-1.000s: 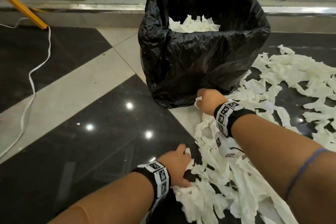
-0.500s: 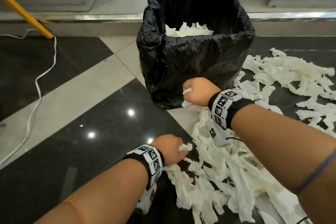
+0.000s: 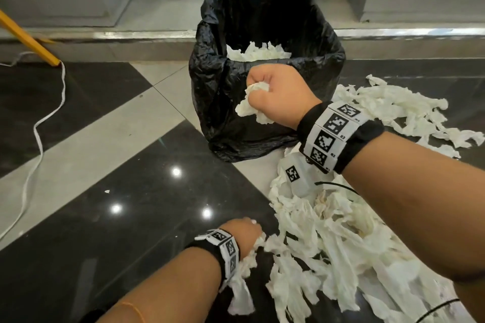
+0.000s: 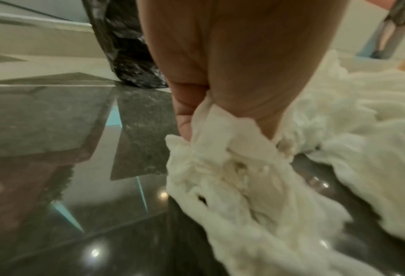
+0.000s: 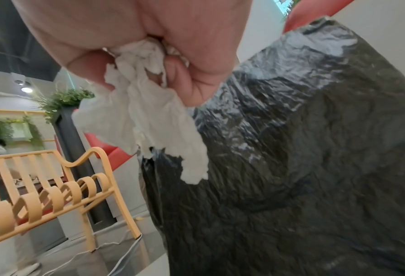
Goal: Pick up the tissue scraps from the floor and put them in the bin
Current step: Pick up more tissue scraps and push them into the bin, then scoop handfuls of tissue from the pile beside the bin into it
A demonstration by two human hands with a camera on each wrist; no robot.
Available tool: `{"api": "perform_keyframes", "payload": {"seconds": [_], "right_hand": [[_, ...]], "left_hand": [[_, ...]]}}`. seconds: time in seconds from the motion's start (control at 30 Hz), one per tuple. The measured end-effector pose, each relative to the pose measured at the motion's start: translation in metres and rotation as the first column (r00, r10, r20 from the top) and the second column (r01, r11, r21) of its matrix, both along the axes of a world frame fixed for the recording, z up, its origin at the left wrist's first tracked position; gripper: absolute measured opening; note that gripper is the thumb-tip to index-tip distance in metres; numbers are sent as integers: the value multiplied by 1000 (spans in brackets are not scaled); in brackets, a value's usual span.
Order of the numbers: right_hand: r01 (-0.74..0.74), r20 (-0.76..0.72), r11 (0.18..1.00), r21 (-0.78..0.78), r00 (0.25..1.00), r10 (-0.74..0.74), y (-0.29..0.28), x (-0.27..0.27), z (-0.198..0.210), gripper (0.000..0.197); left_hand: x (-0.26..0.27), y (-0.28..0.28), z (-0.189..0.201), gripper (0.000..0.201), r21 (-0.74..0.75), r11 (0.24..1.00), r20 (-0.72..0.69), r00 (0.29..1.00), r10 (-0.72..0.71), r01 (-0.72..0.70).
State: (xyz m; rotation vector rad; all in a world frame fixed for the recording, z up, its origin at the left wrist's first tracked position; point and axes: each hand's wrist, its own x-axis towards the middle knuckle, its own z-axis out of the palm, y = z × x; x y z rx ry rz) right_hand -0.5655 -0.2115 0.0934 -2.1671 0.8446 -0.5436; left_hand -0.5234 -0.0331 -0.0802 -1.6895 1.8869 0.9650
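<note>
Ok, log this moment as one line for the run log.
right hand: grips tissue wad, raised beside bin | left hand: grips scraps at floor pile | bin: tissue inside

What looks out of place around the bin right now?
Torn tissue scraps still litter the floor right of the bin, whose black liner sags crumpled. A white cord snakes loose across the tiles at left. Both hands grip tissue: right hand, left hand.
</note>
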Motion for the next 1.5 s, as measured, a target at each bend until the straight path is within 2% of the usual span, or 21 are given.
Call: {"api": "perform_keyframes", "payload": {"seconds": [0.1, 0.23, 0.37, 0.47, 0.5, 0.53, 0.6, 0.63, 0.67, 0.73, 0.83, 0.9, 1.07, 1.17, 1.23, 1.33, 1.37, 1.4, 1.43, 1.47, 1.5], "right_hand": [[153, 138, 988, -17, 979, -150, -8, 3, 16, 22], [335, 402, 939, 71, 852, -335, -27, 3, 46, 29], [424, 599, 903, 76, 704, -381, -49, 4, 77, 31], [464, 650, 885, 36, 662, -374, -59, 8, 88, 28], [470, 620, 882, 29, 684, -385, -61, 11, 88, 27], [465, 556, 885, 19, 730, -396, -64, 14, 85, 25], [408, 319, 913, 0, 865, -386, -69, 18, 73, 12], [362, 175, 932, 11, 917, -358, -71, 19, 66, 15], [325, 46, 945, 23, 944, -326, -72, 20, 59, 32], [311, -106, 950, 3, 945, -309, -69, 21, 49, 53], [379, -54, 924, -50, 923, -381, -68, 17, 49, 51], [423, 36, 905, -39, 906, -422, -70, 11, 54, 42], [500, 108, 865, 48, 858, -502, -70, -18, 62, 26], [525, 58, 850, 42, 848, -527, -66, -40, 62, 31], [519, -3, 855, -13, 855, -519, -61, -57, 59, 32], [489, -103, 868, -83, 862, -496, -47, -83, 57, 24], [486, -144, 868, -99, 856, -496, -42, -90, 58, 22], [485, -185, 868, -106, 848, -496, -37, -97, 58, 22], [484, -216, 868, -108, 841, -496, -33, -103, 57, 23], [484, -238, 868, -107, 836, -495, -30, -109, 57, 24], [483, -253, 869, -105, 832, -493, -26, -115, 55, 24]], "left_hand": [[24, -16, 4, 25, -84, 964, -52, 967, 248, -251], [47, -37, 22, 28, -150, 885, -124, 896, 425, -441], [71, -52, 41, 17, -258, 745, -232, 788, 570, -615], [93, -63, 63, 13, -255, 707, -299, 749, 591, -659], [98, -68, 77, 14, -274, 681, -330, 732, 597, -679], [103, -71, 93, 16, -271, 618, -390, 671, 630, -738], [112, -79, 128, 16, -205, 455, -535, 488, 690, -867], [116, -82, 144, 16, -171, 391, -594, 412, 692, -904], [120, -86, 159, 13, -143, 353, -630, 360, 689, -925], [124, -90, 187, 6, -92, 322, -667, 298, 683, -942], [130, -105, 226, 6, -72, 253, -728, 225, 648, -965], [133, -116, 247, 11, 45, 203, -800, 86, 593, -978], [138, -148, 273, 37, 299, 235, -890, -182, 417, -925], [134, -170, 273, 32, 437, 233, -879, -358, 315, -869], [131, -183, 268, 32, 506, 274, -854, -429, 295, -818], [124, -194, 257, 20, 590, 385, -807, -493, 325, -710], [124, -199, 252, 17, 608, 392, -794, -506, 337, -691], [123, -202, 249, 18, 596, 375, -801, -487, 349, -710], [121, -204, 246, 21, 551, 338, -824, -434, 363, -763], [117, -206, 243, 22, 471, 311, -857, -345, 383, -826], [110, -210, 241, 19, 342, 295, -893, -211, 397, -892]]}}
